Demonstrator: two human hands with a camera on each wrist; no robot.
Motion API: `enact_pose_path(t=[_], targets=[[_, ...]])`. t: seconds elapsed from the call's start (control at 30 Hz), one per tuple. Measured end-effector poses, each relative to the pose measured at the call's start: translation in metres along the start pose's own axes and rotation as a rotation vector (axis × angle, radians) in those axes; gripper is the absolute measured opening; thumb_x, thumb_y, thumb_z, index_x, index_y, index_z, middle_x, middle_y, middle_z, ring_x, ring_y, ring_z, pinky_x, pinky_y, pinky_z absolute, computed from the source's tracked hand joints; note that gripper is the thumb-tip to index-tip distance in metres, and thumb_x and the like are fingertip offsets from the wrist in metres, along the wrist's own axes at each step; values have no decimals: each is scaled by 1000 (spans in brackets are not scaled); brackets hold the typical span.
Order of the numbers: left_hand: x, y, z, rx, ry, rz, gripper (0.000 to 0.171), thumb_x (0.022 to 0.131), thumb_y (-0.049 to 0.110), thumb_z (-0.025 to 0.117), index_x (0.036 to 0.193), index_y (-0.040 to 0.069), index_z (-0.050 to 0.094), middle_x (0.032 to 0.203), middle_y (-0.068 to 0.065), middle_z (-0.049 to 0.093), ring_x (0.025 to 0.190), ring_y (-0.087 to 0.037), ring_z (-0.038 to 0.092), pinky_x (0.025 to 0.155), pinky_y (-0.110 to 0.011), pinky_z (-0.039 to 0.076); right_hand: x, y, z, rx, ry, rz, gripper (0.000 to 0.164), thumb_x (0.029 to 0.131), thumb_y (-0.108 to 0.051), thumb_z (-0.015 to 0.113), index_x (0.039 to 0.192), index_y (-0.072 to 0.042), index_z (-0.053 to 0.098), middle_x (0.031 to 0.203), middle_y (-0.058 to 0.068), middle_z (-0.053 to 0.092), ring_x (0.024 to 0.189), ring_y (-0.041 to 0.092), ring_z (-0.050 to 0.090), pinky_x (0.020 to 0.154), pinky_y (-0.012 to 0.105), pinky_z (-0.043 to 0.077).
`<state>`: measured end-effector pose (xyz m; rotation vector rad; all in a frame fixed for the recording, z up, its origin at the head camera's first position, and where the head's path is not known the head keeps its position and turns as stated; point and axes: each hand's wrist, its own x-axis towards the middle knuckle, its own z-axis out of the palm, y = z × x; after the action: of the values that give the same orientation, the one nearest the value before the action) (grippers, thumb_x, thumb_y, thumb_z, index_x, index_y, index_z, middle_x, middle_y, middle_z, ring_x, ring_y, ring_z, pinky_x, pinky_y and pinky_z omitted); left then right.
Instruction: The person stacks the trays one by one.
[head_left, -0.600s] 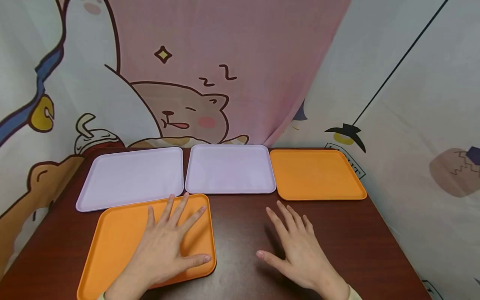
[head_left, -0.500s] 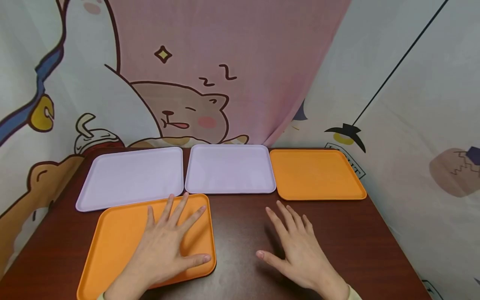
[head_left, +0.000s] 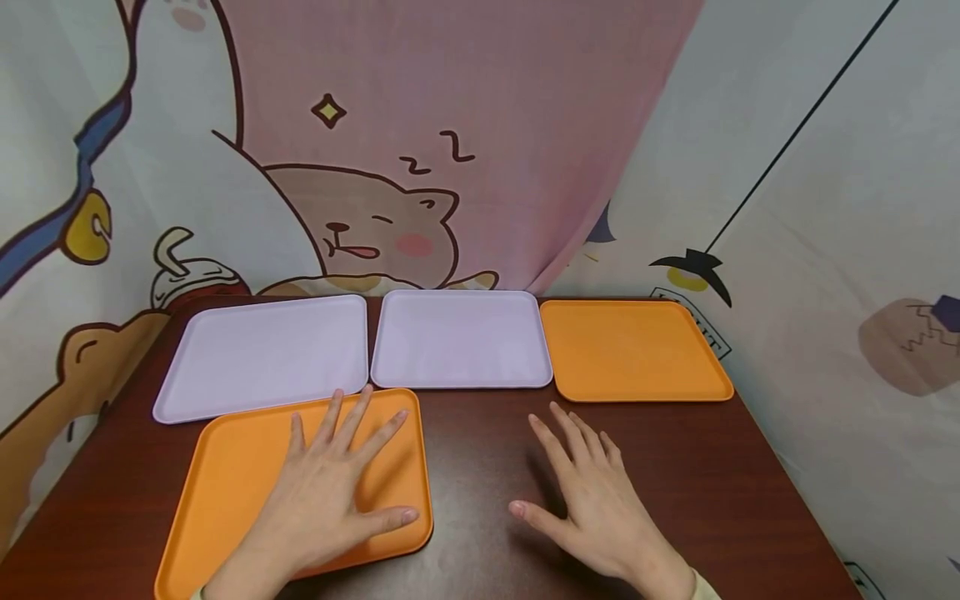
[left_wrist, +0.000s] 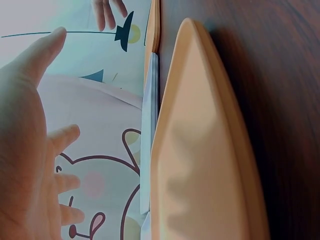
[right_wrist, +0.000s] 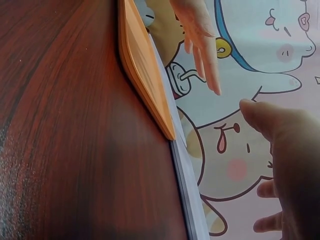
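My left hand (head_left: 322,500) hovers above the near orange tray (head_left: 232,475) with its fingers spread and nothing in it. In the left wrist view a gap shows between that hand (left_wrist: 25,135) and the orange tray (left_wrist: 200,150), and the fingers' shadow falls on the tray. To the right, my right hand (head_left: 600,504) is held over the bare brown tabletop, fingers apart, holding nothing. Its shadow lies on the wood to its left. The right wrist view shows this hand (right_wrist: 295,150) raised off the table, with the orange tray (right_wrist: 145,70) beyond.
Along the back of the dark brown table (head_left: 480,467) stand a left lavender tray (head_left: 270,358), a middle lavender tray (head_left: 461,340) and a second orange tray (head_left: 637,350) at right. Behind them hangs a cartoon-printed curtain (head_left: 525,125). The table's right edge slopes toward the lower right.
Both hands have shifted very slightly to the left, still spread. The trays stay where they were.
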<state>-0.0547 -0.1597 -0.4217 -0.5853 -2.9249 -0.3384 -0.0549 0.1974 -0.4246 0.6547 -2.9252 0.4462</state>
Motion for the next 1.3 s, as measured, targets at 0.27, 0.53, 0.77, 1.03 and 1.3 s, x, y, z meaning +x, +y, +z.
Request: enact_pose_path(t=[0.27, 0.53, 0.77, 1.03, 1.3], targets=[[-1, -2, -1, -1, -3, -15, 107, 78, 91, 62, 167, 49, 21, 177, -4, 5, 158, -45, 11, 109, -87, 15, 3, -3, 0, 10, -15, 7, 98, 92, -76, 65, 169, -27, 28, 170, 12, 27, 144, 44, 40, 107, 79, 33], [-3, -4, -2, -14, 2, -22, 106, 78, 91, 63, 167, 47, 25, 177, -3, 3, 158, -45, 11, 109, -87, 15, 4, -7, 1, 9, 7, -25, 98, 92, -74, 66, 169, -29, 25, 170, 12, 27, 143, 43, 41, 107, 77, 35], [-3, -5, -2, -17, -3, -31, 105, 79, 91, 62, 166, 48, 24, 177, -3, 4, 158, -45, 12, 110, -87, 15, 5, -12, 4, 19, 11, -55, 98, 93, -71, 67, 170, -27, 25, 170, 13, 28, 144, 42, 40, 108, 75, 36], [-5, -8, -5, -23, -2, -41, 105, 79, 91, 62, 166, 49, 23, 177, -4, 7, 158, -47, 14, 109, -87, 16, 5, -18, 10, 35, 26, -93, 98, 94, -68, 69, 170, -27, 23, 170, 13, 28, 143, 42, 42, 107, 74, 38], [-8, -12, -6, -36, 3, -55, 105, 79, 90, 64, 166, 49, 24, 177, -4, 7, 158, -46, 13, 108, -88, 16, 8, -23, 14, 42, 32, -126, 99, 93, -68, 70, 170, -26, 23, 170, 13, 28, 143, 42, 42, 105, 73, 39]])
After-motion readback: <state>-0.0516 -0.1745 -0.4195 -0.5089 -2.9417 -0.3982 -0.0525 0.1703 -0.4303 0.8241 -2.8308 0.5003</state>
